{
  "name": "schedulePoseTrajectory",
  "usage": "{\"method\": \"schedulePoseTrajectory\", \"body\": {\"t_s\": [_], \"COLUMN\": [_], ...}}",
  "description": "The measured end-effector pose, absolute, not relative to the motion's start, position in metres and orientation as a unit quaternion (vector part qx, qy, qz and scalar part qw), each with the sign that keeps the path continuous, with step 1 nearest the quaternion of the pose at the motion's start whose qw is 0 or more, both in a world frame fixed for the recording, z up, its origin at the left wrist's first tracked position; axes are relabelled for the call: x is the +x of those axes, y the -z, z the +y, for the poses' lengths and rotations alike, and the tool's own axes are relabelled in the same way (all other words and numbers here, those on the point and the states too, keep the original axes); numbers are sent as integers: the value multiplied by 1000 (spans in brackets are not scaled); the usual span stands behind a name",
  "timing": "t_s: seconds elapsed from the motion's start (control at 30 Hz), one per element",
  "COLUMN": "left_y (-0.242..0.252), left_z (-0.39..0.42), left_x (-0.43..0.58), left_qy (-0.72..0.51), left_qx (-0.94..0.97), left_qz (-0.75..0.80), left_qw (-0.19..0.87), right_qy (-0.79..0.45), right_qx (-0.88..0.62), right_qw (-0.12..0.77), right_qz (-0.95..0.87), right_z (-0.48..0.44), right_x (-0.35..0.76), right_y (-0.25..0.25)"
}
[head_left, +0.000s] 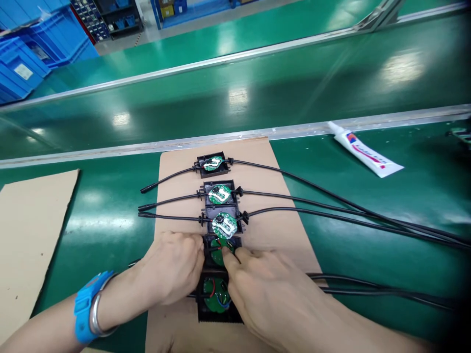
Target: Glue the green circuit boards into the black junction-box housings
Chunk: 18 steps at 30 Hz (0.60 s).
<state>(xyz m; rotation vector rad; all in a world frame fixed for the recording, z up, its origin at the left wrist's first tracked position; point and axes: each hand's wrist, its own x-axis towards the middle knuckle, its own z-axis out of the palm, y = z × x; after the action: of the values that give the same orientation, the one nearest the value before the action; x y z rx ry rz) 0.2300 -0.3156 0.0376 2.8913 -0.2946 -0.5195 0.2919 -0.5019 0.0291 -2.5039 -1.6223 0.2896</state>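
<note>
Several small black housings with round green circuit boards lie in a column on a cardboard sheet [283, 230], each with black cables running left and right. My left hand [172, 267] is curled against the left side of the fourth housing [221, 247]. My right hand [265, 284] presses a fingertip onto that housing's green board, fingers bunched together. A fifth housing [216, 299] lies just below, between my wrists. The top three housings [220, 195] carry boards with white patches.
A white tube [364, 149] lies on the green bench at the right. Black cables [368, 215] fan off to the right edge. Another cardboard sheet [29, 235] lies at the left. A conveyor belt [235, 98] runs behind, with blue crates [22, 54] beyond.
</note>
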Motion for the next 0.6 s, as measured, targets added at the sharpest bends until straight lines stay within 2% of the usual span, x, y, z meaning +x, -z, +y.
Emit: {"method": "schedulePoseTrajectory", "body": {"t_s": [0.2, 0.47, 0.6], "left_y": [-46, -32, -36], "left_z": [-312, -322, -322], "left_x": [231, 233, 233], "left_qy": [170, 159, 144], "left_qx": [971, 969, 971], "left_qz": [-78, -188, -184], "left_qw": [147, -41, -41], "right_qy": [-98, -116, -118], "right_qx": [-828, -822, -821], "right_qw": [75, 75, 74], "right_qz": [-548, -552, -553], "right_z": [-503, -504, -503], "right_x": [292, 291, 292], "right_y": [-30, -28, -26]}}
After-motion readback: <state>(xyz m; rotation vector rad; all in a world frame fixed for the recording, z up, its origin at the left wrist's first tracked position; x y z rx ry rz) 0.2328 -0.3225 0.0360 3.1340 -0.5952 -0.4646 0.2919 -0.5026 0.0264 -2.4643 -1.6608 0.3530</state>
